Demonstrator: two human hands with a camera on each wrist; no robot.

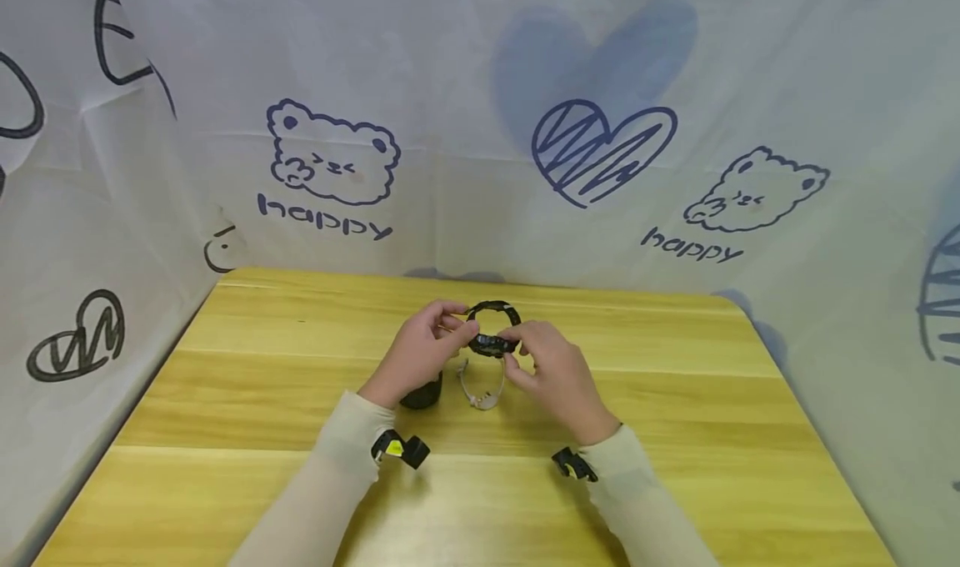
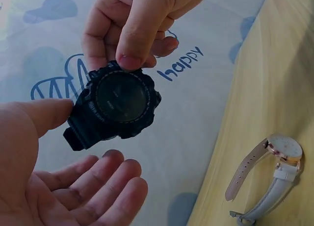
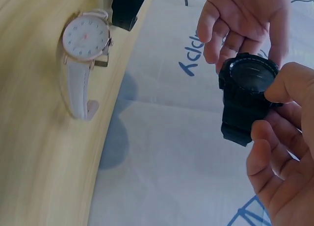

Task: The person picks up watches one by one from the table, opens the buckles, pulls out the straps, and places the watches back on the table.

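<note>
A black digital-style wristwatch (image 1: pixel 491 344) is held up over the table, its strap forming a loop. My right hand (image 1: pixel 558 371) pinches its case between thumb and fingers, the thumb on the face's rim in the right wrist view. My left hand (image 1: pixel 420 346) touches the case's edge with its thumb; the other fingers are spread and loosely bent, apart from the case in the left wrist view. Below lies a watch with a pale strap (image 1: pixel 483 402), its white dial (image 3: pixel 84 37) rimmed in rose gold. Beside it stands a black object (image 1: pixel 422 395), partly hidden by my left wrist.
The wooden table (image 1: pixel 675 434) has its far edge just beyond my hands. A white cloth (image 1: pixel 465 175) with blue bears and hearts hangs behind and at the sides. Each wrist wears a black strap with a small camera (image 1: pixel 574 464).
</note>
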